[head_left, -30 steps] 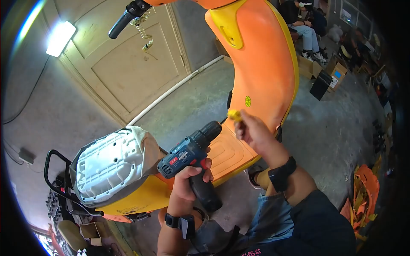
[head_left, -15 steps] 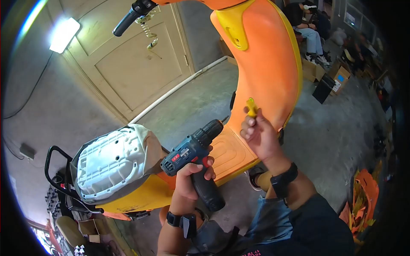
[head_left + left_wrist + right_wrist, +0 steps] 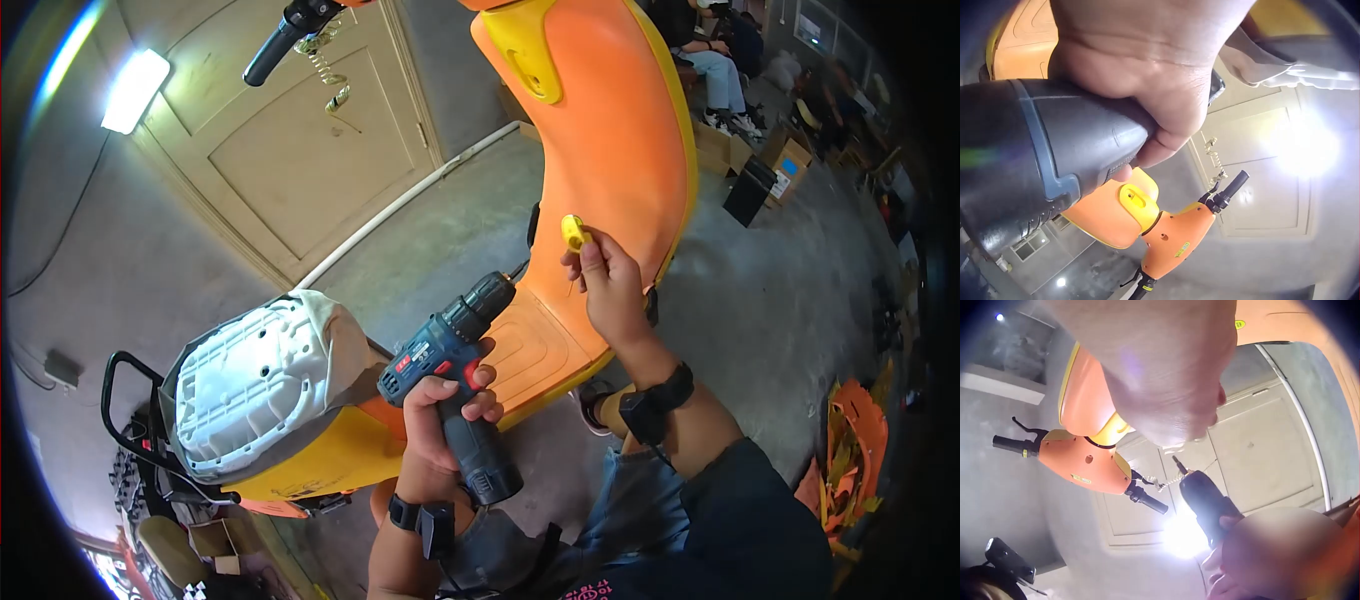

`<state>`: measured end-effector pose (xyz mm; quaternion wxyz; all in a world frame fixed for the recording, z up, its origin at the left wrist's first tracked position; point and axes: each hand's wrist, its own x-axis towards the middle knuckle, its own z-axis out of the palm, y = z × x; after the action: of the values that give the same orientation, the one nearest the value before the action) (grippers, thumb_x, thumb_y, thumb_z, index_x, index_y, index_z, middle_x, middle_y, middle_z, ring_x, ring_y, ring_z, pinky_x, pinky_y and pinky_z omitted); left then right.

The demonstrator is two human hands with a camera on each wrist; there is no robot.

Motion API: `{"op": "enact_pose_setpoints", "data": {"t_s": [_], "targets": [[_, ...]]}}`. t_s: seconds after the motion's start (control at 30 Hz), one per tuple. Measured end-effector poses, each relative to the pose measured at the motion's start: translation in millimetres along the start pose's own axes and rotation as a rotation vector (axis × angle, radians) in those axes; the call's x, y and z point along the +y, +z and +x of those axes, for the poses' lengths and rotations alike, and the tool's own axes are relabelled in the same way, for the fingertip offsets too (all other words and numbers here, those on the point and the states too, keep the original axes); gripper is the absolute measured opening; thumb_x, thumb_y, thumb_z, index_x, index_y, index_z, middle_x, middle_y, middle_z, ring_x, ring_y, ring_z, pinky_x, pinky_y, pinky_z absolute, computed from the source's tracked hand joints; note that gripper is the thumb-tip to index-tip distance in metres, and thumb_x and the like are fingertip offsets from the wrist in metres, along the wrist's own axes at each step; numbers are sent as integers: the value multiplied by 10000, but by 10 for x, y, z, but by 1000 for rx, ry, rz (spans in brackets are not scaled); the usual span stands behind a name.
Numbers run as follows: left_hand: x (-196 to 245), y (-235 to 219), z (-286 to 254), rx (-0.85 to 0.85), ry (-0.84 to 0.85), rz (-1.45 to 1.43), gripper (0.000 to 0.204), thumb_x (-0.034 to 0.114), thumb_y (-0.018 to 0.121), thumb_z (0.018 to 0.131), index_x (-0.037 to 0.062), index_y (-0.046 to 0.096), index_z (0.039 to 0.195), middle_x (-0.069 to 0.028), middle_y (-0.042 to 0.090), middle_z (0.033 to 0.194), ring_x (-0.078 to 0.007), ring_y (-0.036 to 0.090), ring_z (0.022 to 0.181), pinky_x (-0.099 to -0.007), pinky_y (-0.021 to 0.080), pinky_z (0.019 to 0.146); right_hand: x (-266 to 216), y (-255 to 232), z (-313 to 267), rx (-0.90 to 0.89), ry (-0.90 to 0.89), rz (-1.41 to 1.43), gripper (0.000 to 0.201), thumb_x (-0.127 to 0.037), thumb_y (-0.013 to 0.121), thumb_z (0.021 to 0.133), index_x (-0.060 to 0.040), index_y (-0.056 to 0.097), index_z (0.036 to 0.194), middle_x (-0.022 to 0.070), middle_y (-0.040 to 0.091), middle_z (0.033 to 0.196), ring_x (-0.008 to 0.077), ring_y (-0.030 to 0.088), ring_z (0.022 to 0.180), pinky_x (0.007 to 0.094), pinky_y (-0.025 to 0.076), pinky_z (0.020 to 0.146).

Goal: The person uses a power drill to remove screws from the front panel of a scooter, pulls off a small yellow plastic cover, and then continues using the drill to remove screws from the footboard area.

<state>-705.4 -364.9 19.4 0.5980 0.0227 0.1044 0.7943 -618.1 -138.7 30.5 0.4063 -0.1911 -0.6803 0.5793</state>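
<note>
It looks like a workshop: grey floor (image 3: 430, 245), scooter (image 3: 620, 150), drill (image 3: 428, 358), cartons (image 3: 792, 172) far right, orange pieces (image 3: 858, 430) near right

– Where's the cordless drill (image 3: 436, 352)?
– In the left hand (image 3: 430, 425), left of the right hand (image 3: 612, 290).
– And the door (image 3: 320, 160)?
– Left of the scooter's front shield (image 3: 620, 140); cardboard boxes (image 3: 789, 172) lie to the shield's right.

Right hand (image 3: 1163, 381) near drill (image 3: 1202, 495), 2 handlebar grips (image 3: 1151, 501)
</note>
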Motion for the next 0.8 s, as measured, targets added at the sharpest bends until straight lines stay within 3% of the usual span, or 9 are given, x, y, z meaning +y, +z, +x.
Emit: {"op": "enact_pose_setpoints", "data": {"t_s": [0.07,0.13,0.2,0.3,0.43,0.53,0.6,0.73,0.8], "targets": [[12,-1,2,15,21,77,643,112,570,698,-9,401,1307,-81,570,888,-152,542,585,-339,462,654,2,37,-145,-162,-117,119,248,-168,481,1002,18,591,1123,44,637,830,92,550,722,250,467,676],[26,-3,3,10,13,50,646,111,571,696,-8,399,1307,-82,572,885,-152,542,580,-340,463,653,-73,69,-228,-332,-288,-80,219,-107,516,978,15,583,1148,80,656,857,115,588,758,271,491,713],[31,-4,-1,12,-2,24,649,109,572,694,-7,398,1307,-83,574,882,-153,542,576,-340,464,652,28,109,-135,-169,-410,-328,212,-80,513,971,12,579,1150,105,663,874,140,615,761,270,500,736],[26,2,-8,19,18,-16,647,104,576,692,-1,396,1305,-85,580,883,-154,551,579,-339,466,654,25,135,-75,-17,-95,-113,200,-51,522,955,5,581,1137,118,660,872,169,640,778,290,509,742],[58,-10,-19,-29,-4,-78,636,98,580,697,5,396,1298,-90,588,889,-155,563,586,-340,468,656,4,160,-191,-271,-380,-69,238,-116,495,992,55,561,1145,82,649,887,132,584,765,257,485,761],[50,-18,-24,-30,-20,-91,630,97,580,701,7,396,1297,-92,590,890,-155,563,585,-341,469,657,17,203,-142,-194,-292,-317,221,-129,539,964,-4,586,1140,116,666,857,174,647,769,305,501,696],[41,-19,-31,-31,-29,-94,630,98,580,702,7,395,1298,-92,590,889,-154,562,583,-341,470,657,83,191,-45,-58,-95,-175,246,-179,525,979,4,595,1127,122,672,815,197,653,758,310,501,692],[36,-27,-46,-50,-31,-97,624,103,576,713,6,397,1303,-91,591,885,-155,560,583,-341,468,658,10,201,-157,-164,-333,-109,237,-139,529,975,12,576,1151,128,678,865,178,642,748,304,508,712],[30,-23,-48,-54,-30,-114,626,105,574,718,4,397,1309,-92,592,886,-156,560,583,-341,467,658,-46,203,-220,-199,-276,-13,230,-84,548,950,7,569,1161,142,664,878,228,641,751,313,510,729]]}}
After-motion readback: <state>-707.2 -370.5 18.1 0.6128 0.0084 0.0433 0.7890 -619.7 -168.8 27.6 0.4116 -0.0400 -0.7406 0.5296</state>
